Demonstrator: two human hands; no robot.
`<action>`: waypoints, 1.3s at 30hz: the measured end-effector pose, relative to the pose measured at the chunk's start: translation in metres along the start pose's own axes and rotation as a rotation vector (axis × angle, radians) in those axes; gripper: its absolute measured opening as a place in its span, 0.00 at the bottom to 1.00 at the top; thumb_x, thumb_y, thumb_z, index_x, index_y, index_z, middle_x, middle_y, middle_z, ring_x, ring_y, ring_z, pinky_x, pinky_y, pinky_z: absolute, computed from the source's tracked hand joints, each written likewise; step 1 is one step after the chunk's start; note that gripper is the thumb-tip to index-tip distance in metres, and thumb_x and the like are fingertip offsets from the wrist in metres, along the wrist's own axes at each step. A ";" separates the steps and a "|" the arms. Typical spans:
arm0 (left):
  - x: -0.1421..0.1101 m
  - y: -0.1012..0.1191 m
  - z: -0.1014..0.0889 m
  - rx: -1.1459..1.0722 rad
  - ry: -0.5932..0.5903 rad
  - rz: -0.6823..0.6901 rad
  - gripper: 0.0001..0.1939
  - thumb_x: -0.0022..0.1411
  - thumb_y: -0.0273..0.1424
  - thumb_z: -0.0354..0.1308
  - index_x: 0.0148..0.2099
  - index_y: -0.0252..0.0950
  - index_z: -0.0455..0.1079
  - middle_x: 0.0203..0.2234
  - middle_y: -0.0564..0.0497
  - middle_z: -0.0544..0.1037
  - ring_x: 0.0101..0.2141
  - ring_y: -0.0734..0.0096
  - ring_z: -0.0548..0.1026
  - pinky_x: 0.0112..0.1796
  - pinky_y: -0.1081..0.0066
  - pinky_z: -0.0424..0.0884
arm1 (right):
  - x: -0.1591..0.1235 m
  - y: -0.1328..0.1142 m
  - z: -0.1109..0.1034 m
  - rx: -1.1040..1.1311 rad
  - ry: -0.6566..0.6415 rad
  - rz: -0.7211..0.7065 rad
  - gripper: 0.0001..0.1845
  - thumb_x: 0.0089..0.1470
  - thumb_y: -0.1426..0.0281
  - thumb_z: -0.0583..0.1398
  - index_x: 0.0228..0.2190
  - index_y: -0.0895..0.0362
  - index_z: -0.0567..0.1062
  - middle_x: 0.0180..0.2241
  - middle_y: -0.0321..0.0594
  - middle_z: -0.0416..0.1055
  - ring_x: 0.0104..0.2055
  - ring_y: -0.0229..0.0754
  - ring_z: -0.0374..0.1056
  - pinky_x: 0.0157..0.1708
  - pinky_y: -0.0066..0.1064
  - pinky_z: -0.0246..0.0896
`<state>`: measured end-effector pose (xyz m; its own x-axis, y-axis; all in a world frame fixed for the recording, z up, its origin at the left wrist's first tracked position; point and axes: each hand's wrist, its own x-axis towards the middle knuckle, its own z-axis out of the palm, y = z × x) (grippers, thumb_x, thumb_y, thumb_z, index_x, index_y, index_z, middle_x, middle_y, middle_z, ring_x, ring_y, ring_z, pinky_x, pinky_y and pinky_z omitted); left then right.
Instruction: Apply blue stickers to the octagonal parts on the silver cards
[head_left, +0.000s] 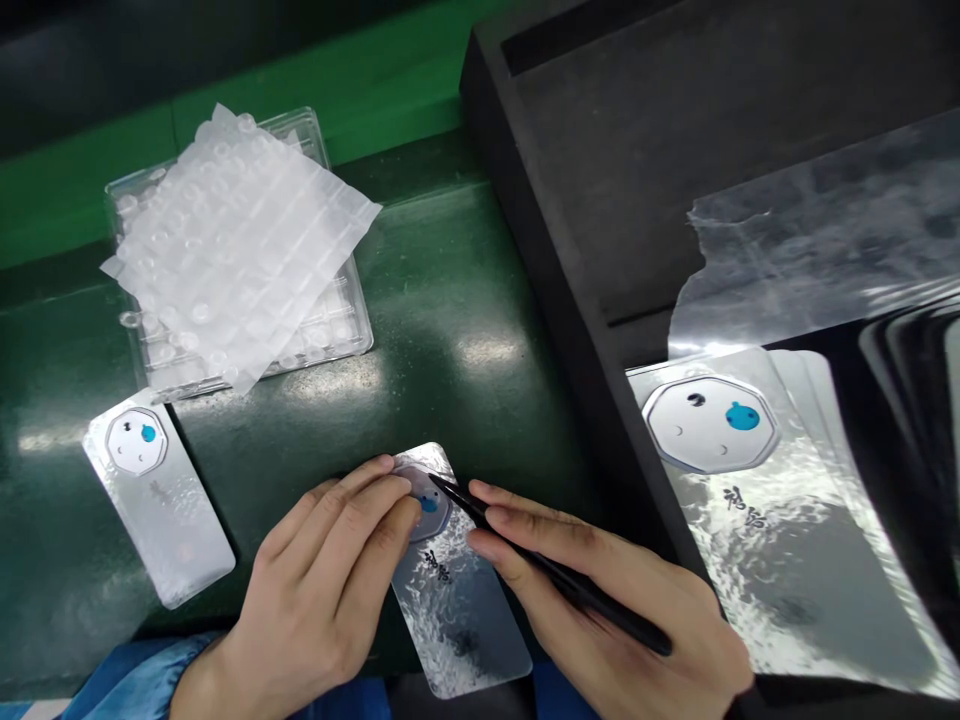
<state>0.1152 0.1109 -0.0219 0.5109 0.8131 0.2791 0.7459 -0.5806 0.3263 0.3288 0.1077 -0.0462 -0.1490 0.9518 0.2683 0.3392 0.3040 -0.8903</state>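
A shiny silver phone back cover (465, 610) lies tilted on the green table, its round camera area near the top. My left hand (322, 565) is closed, with its fingertips pressed on the upper left edge of this cover by the camera area; its thumb is hidden. In my right hand (592, 580) is a slim black pointed tool (555, 575), held like a pen. Its tip touches or hovers just over the camera area; I cannot tell which. My right fingertips are close to the cover's right edge.
A small stack of silver back covers (169, 510) lies at left. Behind it, a clear plastic tray (360, 310) of small round pieces carries translucent sheets (247, 240). At right, a black foam box (540, 240) holds more covers (795, 570) and a torn plastic film (810, 250).
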 end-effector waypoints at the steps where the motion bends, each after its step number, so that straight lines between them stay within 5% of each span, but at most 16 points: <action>1: 0.000 0.000 0.000 0.005 -0.002 0.001 0.07 0.72 0.17 0.57 0.51 0.23 0.72 0.48 0.38 0.79 0.53 0.54 0.77 0.48 0.61 0.73 | 0.000 -0.001 0.000 -0.008 0.013 0.007 0.16 0.58 0.80 0.70 0.47 0.58 0.78 0.48 0.38 0.80 0.46 0.39 0.80 0.53 0.22 0.76; 8: -0.002 -0.002 -0.001 -0.043 -0.007 -0.010 0.08 0.72 0.16 0.58 0.51 0.22 0.72 0.48 0.38 0.78 0.55 0.55 0.75 0.51 0.63 0.73 | -0.001 -0.003 -0.001 0.027 0.090 0.098 0.14 0.58 0.77 0.71 0.45 0.56 0.79 0.45 0.38 0.81 0.44 0.41 0.80 0.50 0.24 0.78; 16: -0.002 -0.008 -0.002 -0.044 0.017 -0.022 0.08 0.71 0.16 0.57 0.51 0.25 0.71 0.49 0.40 0.77 0.53 0.65 0.76 0.54 0.69 0.71 | -0.001 0.002 0.000 0.311 0.110 0.177 0.08 0.64 0.68 0.68 0.44 0.53 0.80 0.41 0.38 0.82 0.42 0.42 0.81 0.44 0.26 0.80; 20: -0.001 -0.013 -0.003 -0.139 0.062 -0.176 0.06 0.73 0.20 0.56 0.49 0.31 0.70 0.48 0.45 0.76 0.50 0.74 0.76 0.57 0.77 0.68 | -0.002 -0.010 -0.004 0.480 0.127 0.150 0.11 0.73 0.62 0.58 0.41 0.53 0.76 0.38 0.39 0.81 0.44 0.44 0.80 0.44 0.34 0.79; 24: 0.004 -0.014 -0.011 -0.362 0.079 -0.336 0.04 0.73 0.22 0.56 0.45 0.35 0.71 0.45 0.51 0.77 0.47 0.78 0.77 0.52 0.82 0.70 | -0.001 -0.027 -0.015 0.230 0.069 0.225 0.14 0.75 0.69 0.53 0.37 0.53 0.75 0.36 0.37 0.75 0.36 0.36 0.74 0.35 0.23 0.72; 27: 0.006 -0.004 -0.022 -0.611 0.014 -0.461 0.04 0.74 0.26 0.56 0.44 0.37 0.73 0.43 0.51 0.77 0.44 0.76 0.78 0.45 0.80 0.74 | 0.003 -0.033 -0.018 0.062 -0.035 0.146 0.06 0.69 0.73 0.60 0.43 0.51 0.78 0.32 0.35 0.71 0.27 0.33 0.68 0.24 0.20 0.64; 30: 0.004 0.012 -0.033 -0.801 -0.010 -0.472 0.06 0.74 0.27 0.56 0.44 0.37 0.74 0.42 0.49 0.78 0.42 0.73 0.79 0.40 0.78 0.77 | 0.007 -0.036 -0.014 0.050 -0.023 0.003 0.06 0.64 0.74 0.65 0.43 0.54 0.78 0.30 0.34 0.71 0.27 0.32 0.68 0.25 0.20 0.66; 36: -0.003 0.048 -0.033 -0.863 0.061 -0.425 0.05 0.72 0.24 0.58 0.42 0.35 0.75 0.38 0.48 0.78 0.37 0.74 0.78 0.38 0.79 0.77 | 0.003 -0.045 -0.016 0.094 -0.105 -0.257 0.10 0.62 0.81 0.62 0.43 0.56 0.76 0.35 0.37 0.77 0.34 0.34 0.76 0.37 0.17 0.75; 39: -0.010 0.059 -0.027 -0.890 0.052 -0.420 0.05 0.69 0.22 0.60 0.41 0.34 0.76 0.37 0.49 0.80 0.37 0.74 0.79 0.38 0.78 0.77 | -0.007 -0.045 -0.032 0.035 -0.105 -0.299 0.08 0.62 0.79 0.62 0.39 0.55 0.77 0.32 0.35 0.77 0.27 0.33 0.75 0.30 0.14 0.72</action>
<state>0.1423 0.0680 0.0191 0.2427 0.9699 0.0178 0.2573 -0.0821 0.9628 0.3445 0.0883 0.0040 -0.3329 0.8106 0.4817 0.2341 0.5659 -0.7905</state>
